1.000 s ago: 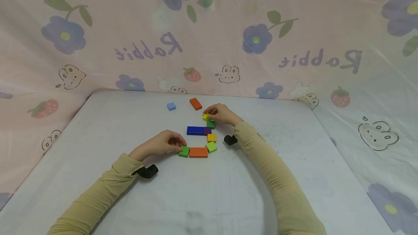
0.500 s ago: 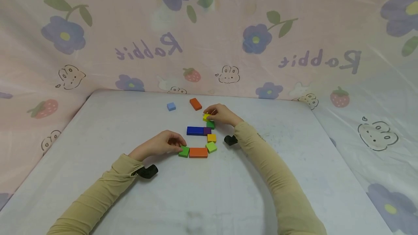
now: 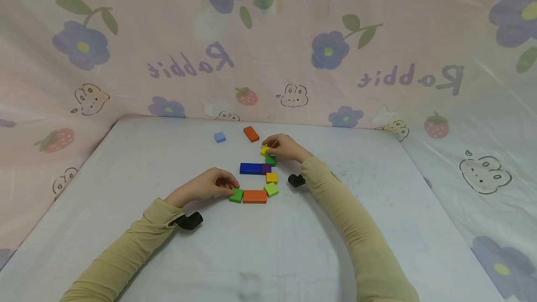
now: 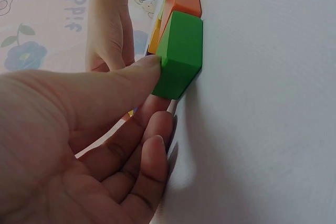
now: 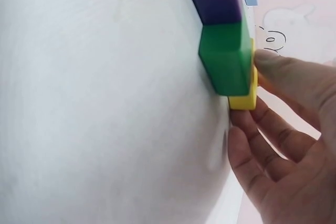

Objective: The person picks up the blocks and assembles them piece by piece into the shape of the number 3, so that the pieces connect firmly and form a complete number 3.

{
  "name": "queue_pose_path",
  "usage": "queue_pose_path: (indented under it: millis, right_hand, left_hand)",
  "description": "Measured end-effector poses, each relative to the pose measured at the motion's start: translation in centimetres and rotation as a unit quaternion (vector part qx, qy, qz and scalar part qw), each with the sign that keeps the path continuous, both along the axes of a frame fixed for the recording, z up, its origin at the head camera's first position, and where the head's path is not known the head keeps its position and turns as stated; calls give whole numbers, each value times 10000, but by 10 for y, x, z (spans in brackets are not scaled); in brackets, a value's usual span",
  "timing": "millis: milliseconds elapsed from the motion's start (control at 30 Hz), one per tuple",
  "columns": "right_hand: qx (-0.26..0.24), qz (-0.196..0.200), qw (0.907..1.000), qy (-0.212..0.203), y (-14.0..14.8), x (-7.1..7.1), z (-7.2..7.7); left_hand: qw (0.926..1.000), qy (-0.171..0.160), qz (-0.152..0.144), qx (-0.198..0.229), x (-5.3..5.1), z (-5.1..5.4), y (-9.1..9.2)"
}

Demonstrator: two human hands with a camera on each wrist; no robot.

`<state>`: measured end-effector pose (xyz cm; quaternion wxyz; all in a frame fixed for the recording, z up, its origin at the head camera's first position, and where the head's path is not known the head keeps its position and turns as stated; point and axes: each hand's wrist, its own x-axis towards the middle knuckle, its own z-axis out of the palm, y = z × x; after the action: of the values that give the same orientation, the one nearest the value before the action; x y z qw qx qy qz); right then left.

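My left hand (image 3: 208, 183) pinches a bright green block (image 4: 181, 43) between thumb and fingers at the near left end of a row of blocks. That block lies against an orange block (image 3: 254, 196), with a lime block (image 3: 271, 189) at its other end. At the far end my right hand (image 3: 286, 146) holds a yellow block (image 5: 244, 102) by thumb and fingers, next to a dark green block (image 5: 226, 59). From there a purple block (image 3: 266, 168) and an amber block (image 3: 271, 178) continue down the right side. A long blue block (image 3: 250, 168) adjoins the purple one.
Apart from the row, a light blue block (image 3: 220, 137) and a red-orange block (image 3: 251, 134) lie farther back on the white table (image 3: 168, 264). A patterned cloth (image 3: 268, 36) hangs behind. Black wrist devices (image 3: 189, 221) sit under both wrists.
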<state>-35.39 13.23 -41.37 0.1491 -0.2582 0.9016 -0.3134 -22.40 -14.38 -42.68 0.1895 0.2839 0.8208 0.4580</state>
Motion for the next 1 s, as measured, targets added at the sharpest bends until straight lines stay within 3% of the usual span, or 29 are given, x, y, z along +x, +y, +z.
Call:
queue_pose_path:
  millis: [633,800,1000]
  right_hand:
    - [-50,-55,10000,40,1,1,-1]
    - [-48,-75,9999,56,2,3,-1]
    - [-131,-111,9998,44,3,4,-1]
  left_hand:
    - [9999,48,-3,-112,-2,-3,-1]
    - [9997,129,51,-220,-3,2,0]
    - [9991,343,177,-193,-9,17,2]
